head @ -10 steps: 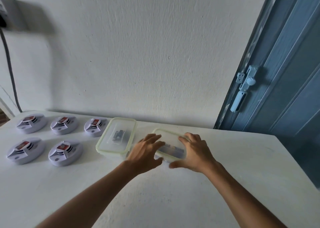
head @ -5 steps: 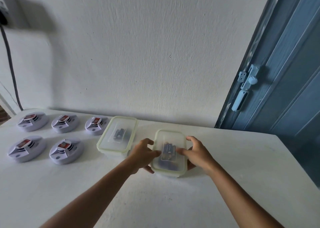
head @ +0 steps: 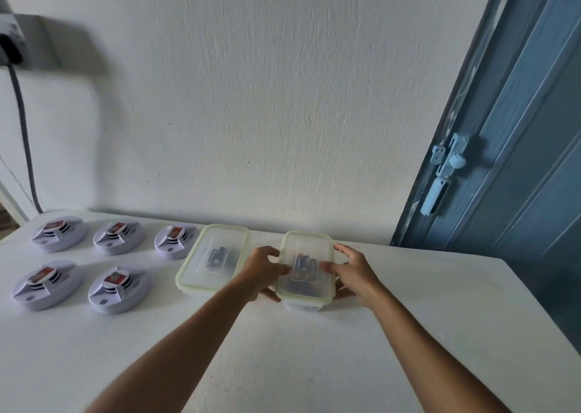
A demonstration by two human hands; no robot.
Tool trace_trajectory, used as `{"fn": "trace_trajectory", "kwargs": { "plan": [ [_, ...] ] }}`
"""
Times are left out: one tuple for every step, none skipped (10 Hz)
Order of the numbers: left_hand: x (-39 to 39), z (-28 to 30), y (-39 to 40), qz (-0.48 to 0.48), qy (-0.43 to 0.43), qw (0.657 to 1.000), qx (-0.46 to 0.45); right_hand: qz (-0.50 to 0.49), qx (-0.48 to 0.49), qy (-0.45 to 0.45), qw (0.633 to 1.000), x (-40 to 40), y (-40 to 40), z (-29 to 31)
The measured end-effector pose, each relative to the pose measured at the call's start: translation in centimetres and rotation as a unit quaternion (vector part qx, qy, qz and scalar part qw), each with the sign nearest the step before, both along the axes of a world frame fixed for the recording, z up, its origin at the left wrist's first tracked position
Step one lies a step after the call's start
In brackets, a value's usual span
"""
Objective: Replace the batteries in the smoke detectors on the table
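Observation:
Several white smoke detectors point(head: 119, 289) with red labels lie in two rows on the left of the white table point(head: 283, 359). Two clear lidded plastic boxes hold batteries. The left box point(head: 213, 260) rests on the table beside the detectors. The right box point(head: 306, 268) is gripped on both sides: my left hand point(head: 262, 271) holds its left edge with the thumb on the lid, and my right hand point(head: 353, 271) holds its right edge the same way. Dark batteries show through both lids.
A white wall runs along the table's far edge. A blue door point(head: 515, 148) with a pale latch point(head: 443, 173) stands at the right, past the table's right edge. A dark cable point(head: 23, 136) hangs down the wall at far left.
My hands went from lying flat over the right box's lid to gripping its two sides. The box turned and now sits lengthwise toward me, its lid and batteries uncovered.

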State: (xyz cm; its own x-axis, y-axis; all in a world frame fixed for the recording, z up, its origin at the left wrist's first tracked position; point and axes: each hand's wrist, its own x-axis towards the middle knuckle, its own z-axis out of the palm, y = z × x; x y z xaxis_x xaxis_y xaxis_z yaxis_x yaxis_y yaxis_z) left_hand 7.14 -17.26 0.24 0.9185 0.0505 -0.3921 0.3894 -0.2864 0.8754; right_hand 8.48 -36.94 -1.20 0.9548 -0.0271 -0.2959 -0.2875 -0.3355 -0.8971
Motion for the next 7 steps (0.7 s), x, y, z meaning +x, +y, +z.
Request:
{"fn": "trace_trajectory", "kwargs": {
  "plan": [
    [0.0,-0.1,0.0,0.000,-0.005,1.000,0.006,0.003,0.002,-0.007,1.000,0.1,-0.1,-0.3],
    [-0.2,-0.1,-0.1,-0.004,-0.010,1.000,0.015,0.006,-0.001,-0.002,1.000,-0.1,-0.1,-0.2],
    [-0.2,-0.2,-0.1,-0.004,-0.007,1.000,0.018,0.009,0.007,-0.002,1.000,0.1,-0.1,-0.6],
    [-0.3,0.1,-0.2,-0.005,-0.004,1.000,0.024,0.007,0.004,0.004,1.000,0.2,-0.2,-0.7],
    [-0.4,0.3,-0.4,-0.009,-0.006,0.999,0.035,0.012,0.008,0.002,1.000,0.7,-0.5,-1.3],
    [-0.7,0.5,-0.4,-0.014,-0.047,0.993,0.107,0.013,-0.021,0.017,1.000,0.4,-0.5,-0.4],
    [-3.0,0.6,0.2,-0.022,-0.150,0.964,0.219,0.004,-0.149,-0.033,0.988,-0.2,-0.5,0.3]
  ]
}}
